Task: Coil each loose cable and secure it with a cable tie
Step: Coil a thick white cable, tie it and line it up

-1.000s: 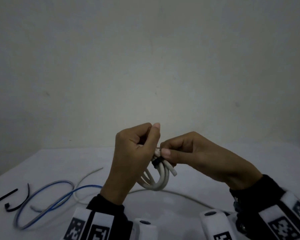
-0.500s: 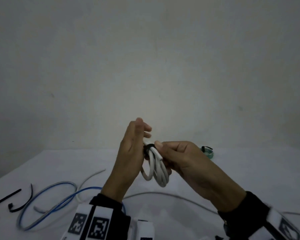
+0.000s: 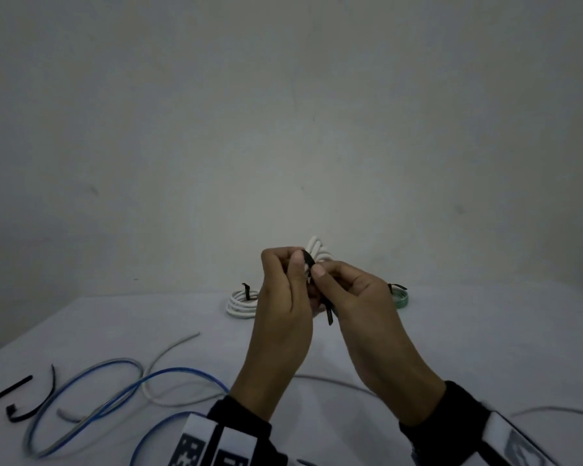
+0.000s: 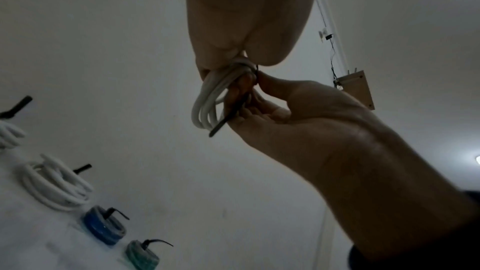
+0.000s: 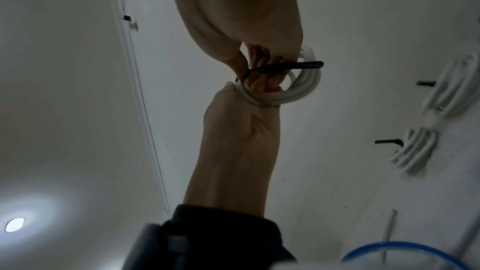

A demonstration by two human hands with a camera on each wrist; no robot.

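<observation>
The left hand [image 3: 283, 290] holds the white cable coil [image 3: 317, 252] up over the table [image 3: 485, 331], fingers curled round it. The black cable tie [image 3: 308, 258] loops the coil between both hands. Its tail hangs down by the right hand [image 3: 354, 294], which pinches it and is nearer to pull.

Loose cables [image 3: 122, 381] front-left on table [image 3: 485, 348]; tied coils [image 3: 241, 302] behind.

Five coils [image 4: 54, 184] (one held [image 4: 207, 106]), two hands [image 3: 283, 297] [image 3: 354, 297]
</observation>
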